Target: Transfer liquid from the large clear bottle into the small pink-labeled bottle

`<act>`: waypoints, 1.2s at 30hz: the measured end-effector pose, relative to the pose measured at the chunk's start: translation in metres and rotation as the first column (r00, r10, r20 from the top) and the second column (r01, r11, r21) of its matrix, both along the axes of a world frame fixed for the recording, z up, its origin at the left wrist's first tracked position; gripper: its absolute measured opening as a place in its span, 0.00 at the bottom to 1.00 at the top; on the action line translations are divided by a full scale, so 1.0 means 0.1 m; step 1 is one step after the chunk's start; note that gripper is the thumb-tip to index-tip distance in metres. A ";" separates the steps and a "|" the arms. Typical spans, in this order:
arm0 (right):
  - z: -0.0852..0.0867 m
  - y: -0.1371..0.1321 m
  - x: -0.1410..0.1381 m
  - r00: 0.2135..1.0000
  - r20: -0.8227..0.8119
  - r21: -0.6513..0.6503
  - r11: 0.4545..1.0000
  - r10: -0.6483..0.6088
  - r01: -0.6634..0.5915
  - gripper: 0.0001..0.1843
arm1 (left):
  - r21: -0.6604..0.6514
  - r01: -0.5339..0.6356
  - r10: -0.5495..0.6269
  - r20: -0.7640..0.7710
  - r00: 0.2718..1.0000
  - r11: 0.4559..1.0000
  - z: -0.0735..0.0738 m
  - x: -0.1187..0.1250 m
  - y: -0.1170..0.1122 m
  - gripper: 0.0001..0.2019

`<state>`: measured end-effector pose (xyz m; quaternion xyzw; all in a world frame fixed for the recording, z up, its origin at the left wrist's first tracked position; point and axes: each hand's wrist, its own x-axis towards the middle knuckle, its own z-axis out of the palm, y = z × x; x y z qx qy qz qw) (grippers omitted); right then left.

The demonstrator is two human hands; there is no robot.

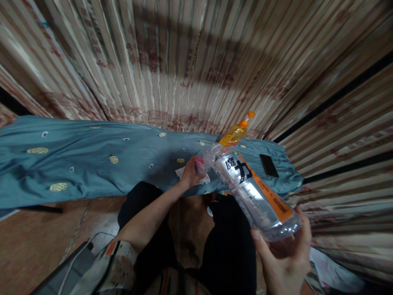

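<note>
Right hand (284,254): thumb on one side, fingers on the other, clasping the base of a clear plastic bottle (247,196). Left hand (190,174): fingers curled round the pinkish cap (200,164) at the bottle's neck end; exact fingertip placement hidden from where I stand. Landmark for positions: orange pump bottle (235,134).

Bottle held tilted, on the person's side of the pump bottle, neck overlapping it in my line of sight; contact between the two cannot be told. Wrapper silver and orange, large black characters. No liquid level made out.

Also noted: white tissue (206,179) nearer the person than the pump bottle, beneath the left hand; black smartphone (269,166) to its right; teal patterned cloth (92,159) under it and stretching far left; pleated curtain (172,73) behind it.

Handling estimate: probably light, thin-walled, liable to dent if squeezed mid-body; glossy wrapper perhaps slippery, breakage unlikely. Best holds judged to be the firmer base and the neck just below the cap.
</note>
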<state>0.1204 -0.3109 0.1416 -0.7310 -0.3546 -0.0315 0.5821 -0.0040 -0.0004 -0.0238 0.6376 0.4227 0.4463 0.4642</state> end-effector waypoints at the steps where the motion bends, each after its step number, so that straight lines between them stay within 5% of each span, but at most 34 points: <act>1: 0.00 0.00 0.00 1.000 0.005 -0.001 1.000 0.002 -0.002 0.71 | -0.006 0.006 -0.006 0.008 1.000 1.000 0.00 0.00 0.00 0.44; 36: 0.04 0.01 0.00 1.000 0.006 0.023 1.000 0.020 -0.020 0.73 | -0.090 0.020 -0.016 0.041 0.999 0.996 0.12 -0.01 -0.04 0.45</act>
